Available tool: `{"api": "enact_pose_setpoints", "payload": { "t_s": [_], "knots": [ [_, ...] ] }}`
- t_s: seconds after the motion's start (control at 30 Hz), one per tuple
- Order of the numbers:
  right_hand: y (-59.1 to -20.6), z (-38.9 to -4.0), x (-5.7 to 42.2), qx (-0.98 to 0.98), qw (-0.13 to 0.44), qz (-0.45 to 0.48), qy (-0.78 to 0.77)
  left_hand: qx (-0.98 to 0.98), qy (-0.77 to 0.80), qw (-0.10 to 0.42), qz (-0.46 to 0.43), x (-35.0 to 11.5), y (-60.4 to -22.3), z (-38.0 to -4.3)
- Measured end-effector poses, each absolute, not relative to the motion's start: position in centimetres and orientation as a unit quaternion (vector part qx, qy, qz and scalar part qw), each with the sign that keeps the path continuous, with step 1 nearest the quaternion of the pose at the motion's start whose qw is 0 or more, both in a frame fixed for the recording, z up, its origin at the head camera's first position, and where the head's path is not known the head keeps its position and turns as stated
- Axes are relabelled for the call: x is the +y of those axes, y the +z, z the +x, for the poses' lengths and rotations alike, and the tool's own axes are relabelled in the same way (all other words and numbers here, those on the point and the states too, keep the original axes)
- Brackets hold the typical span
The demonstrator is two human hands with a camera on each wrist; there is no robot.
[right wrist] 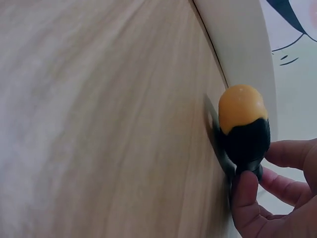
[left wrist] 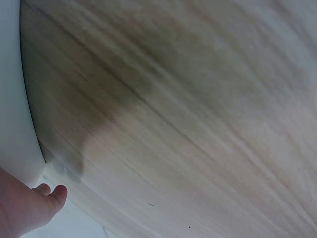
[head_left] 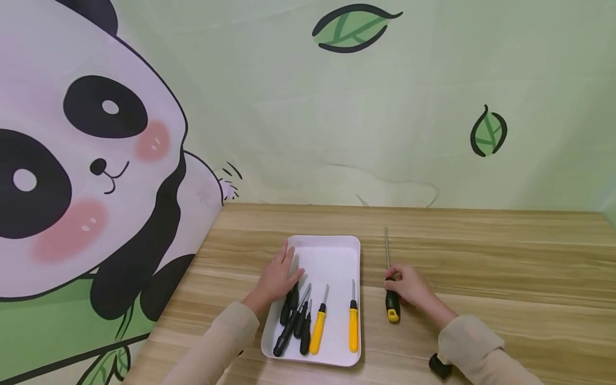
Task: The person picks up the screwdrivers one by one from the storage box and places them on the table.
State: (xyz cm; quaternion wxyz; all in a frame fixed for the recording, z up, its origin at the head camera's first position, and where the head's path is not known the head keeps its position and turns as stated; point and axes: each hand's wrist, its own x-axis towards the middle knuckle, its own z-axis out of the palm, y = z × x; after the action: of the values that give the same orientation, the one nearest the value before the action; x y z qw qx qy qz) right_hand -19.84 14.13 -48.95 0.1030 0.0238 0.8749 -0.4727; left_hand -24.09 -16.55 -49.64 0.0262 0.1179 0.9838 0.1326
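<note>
- Head view: the wooden table is seen as the widest surface; any rounded handle let go on it could be rolled off course.
- White tray: set flat on the table, with screwdrivers gathered in its near half. If its left rim were pushed down hard, it might be tipped or slid and its contents jumbled.
- Left hand: rested on that rim, fingers extended, thumb reaching inward; no tool is seen in its grasp. Handles beneath the thumb could be knocked.
- Right hand: curled, with a black-and-yellow screwdriver pinched near the front of its handle. By such a forward pinch, the handle's rear could be let droop.
- That screwdriver is positioned right of the tray, well apart from it, shaft pointed away from the person; whether it is lifted cannot be told.
- Black-handled screwdrivers: crowded along the tray's left side, some overlapping, so one could be dragged by another.
- Yellow-handled screwdrivers: one is laid beside that cluster, one near the right wall.
- Small black object: partly hidden by the right sleeve; it cannot be identified.
</note>
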Motion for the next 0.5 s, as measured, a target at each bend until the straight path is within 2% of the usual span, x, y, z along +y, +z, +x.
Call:
{"api": "enact_pose_setpoints", "payload": {
  "t_s": [0.5],
  "knots": [
    [-48.04,-18.87,14.96,0.861,0.127,0.026,-0.491,0.983,0.135,0.028,0.119,-16.48,-49.43,-24.00]
  ]
}}
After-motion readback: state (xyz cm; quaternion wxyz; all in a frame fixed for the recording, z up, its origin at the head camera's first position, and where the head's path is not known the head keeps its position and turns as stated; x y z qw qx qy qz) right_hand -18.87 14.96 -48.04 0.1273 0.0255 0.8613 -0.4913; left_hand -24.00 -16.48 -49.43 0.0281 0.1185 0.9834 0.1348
